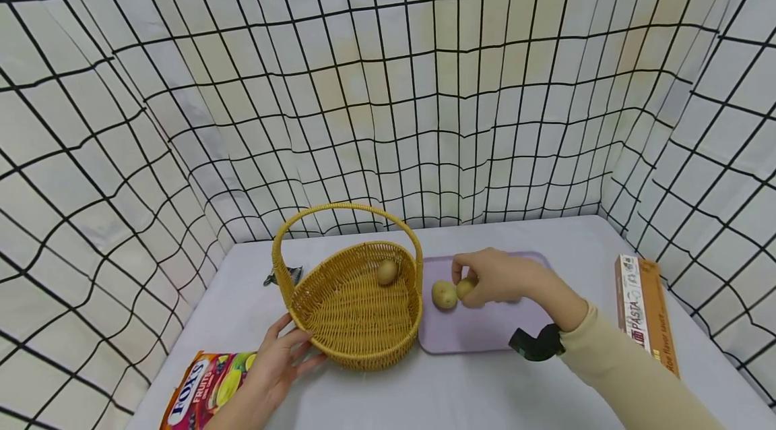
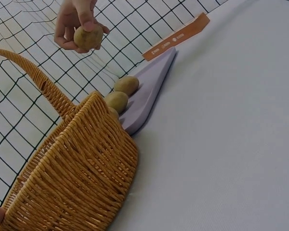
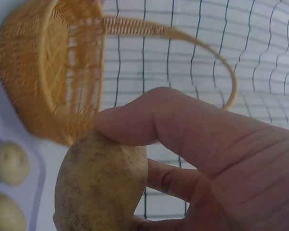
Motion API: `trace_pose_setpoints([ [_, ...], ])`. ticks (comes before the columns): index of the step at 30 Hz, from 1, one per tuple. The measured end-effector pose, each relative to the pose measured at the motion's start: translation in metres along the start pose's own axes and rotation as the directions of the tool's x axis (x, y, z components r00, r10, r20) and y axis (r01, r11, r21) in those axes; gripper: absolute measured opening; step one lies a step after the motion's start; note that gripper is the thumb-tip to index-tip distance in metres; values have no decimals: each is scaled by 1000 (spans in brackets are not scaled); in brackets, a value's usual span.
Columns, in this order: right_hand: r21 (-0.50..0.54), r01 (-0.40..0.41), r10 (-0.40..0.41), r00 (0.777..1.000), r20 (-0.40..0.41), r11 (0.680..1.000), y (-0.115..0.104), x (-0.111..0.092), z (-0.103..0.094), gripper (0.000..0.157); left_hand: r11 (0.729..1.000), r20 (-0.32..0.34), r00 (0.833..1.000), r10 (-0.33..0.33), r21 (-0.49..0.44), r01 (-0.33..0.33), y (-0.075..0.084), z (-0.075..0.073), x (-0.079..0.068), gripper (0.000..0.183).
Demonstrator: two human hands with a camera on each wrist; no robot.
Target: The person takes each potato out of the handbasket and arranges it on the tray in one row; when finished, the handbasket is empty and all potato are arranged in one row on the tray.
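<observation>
My right hand (image 1: 494, 275) holds a potato (image 3: 101, 185) between thumb and fingers, over the lilac tray (image 1: 467, 335). On that tray lies another potato (image 1: 444, 295), and in the left wrist view more potatoes (image 2: 126, 85) sit in a row, one partly hidden by the basket. The wicker basket (image 1: 364, 359) stands left of the tray with its tall handle upright; a single potato (image 1: 386, 273) is inside, near the back right. With fingers at the rim and thumb against the outer wall, my left hand (image 1: 281, 362) grips the basket's near left side.
A red Fox's candy bag (image 1: 209, 383) lies at the front left, beside the left forearm. A small dark packet (image 1: 283, 275) is behind the basket's left side. The pasta box (image 1: 645, 312) lies at the table's right. Black-gridded netting (image 1: 388, 113) encloses the back and sides.
</observation>
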State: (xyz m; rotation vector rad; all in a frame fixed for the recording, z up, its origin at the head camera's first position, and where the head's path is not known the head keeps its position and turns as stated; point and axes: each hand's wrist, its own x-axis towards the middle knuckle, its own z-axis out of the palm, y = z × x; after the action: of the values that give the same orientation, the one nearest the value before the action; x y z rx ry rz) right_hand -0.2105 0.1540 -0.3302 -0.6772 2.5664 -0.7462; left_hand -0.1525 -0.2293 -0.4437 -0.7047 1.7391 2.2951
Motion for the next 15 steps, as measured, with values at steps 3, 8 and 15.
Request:
trace_pose_setpoints([
  [3, 23, -51, 51, 999, 2, 998, 21, 0, -8, 28, 1000, 2, 1000, 2, 4, -2, 0, -1, 0, 91],
  [8, 68, -115, 118, 992, -46, 991, 58, 4, -16, 30, 1000, -2, 1000, 4, 5, -4, 1, 0, -1, 91],
  [15, 133, -238, 258, 951, -168, 962, 102, 12, -12, 35, 1000, 3, 1000, 1, 2, -1, 0, 0, 0, 90],
])
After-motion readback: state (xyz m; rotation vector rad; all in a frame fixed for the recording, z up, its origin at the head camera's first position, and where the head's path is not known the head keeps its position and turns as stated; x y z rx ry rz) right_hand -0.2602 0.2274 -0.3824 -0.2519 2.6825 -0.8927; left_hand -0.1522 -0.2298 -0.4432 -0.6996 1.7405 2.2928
